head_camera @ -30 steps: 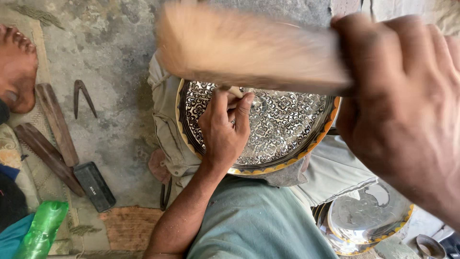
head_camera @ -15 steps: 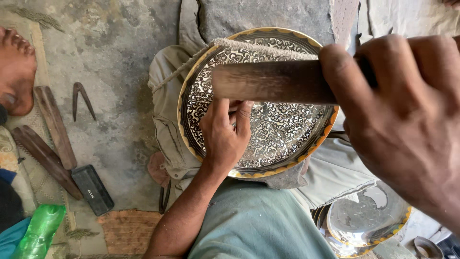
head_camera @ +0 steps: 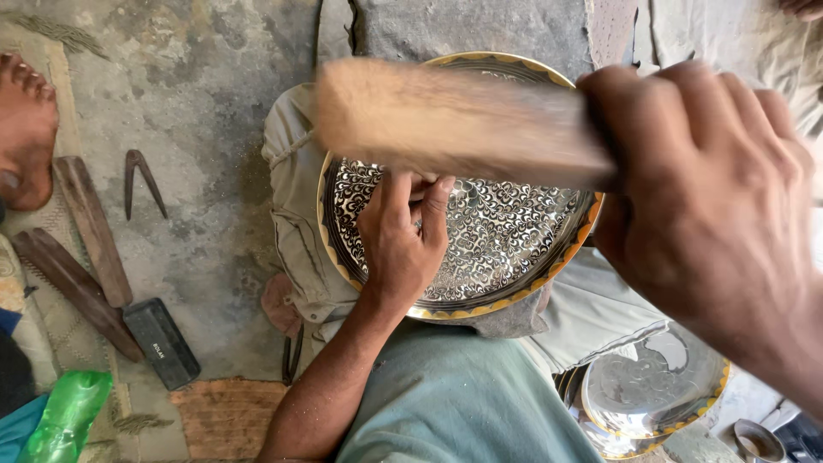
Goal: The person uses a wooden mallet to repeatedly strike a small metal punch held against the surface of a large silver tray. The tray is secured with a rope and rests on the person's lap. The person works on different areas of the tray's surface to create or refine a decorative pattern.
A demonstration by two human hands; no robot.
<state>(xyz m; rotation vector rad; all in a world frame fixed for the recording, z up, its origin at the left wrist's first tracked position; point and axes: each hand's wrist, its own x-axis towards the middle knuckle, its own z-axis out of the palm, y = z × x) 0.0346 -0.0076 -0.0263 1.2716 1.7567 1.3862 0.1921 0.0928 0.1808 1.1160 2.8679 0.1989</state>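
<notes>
A round engraved metal plate (head_camera: 506, 249) with a yellow rim rests on my lap, silver scrollwork across its face. My left hand (head_camera: 401, 244) lies flat on the plate's left part, fingers pressing the engraved surface. My right hand (head_camera: 711, 214) is raised close to the camera, fist closed around the handle of a wooden brush (head_camera: 454, 120). The brush is blurred with motion and hangs across the plate's upper half, hiding that part of it.
A second engraved plate (head_camera: 651, 394) lies at lower right beside a small metal cup (head_camera: 759, 441). On the concrete floor at left lie two wooden-handled tools (head_camera: 86, 249), a black block (head_camera: 161, 341), metal dividers (head_camera: 141, 176), a green bottle (head_camera: 64, 416). Another person's bare foot (head_camera: 26, 129) is far left.
The brush swept down over the plate and has come back up, turned so its pale bristle side shows. My left hand has stayed on the plate.
</notes>
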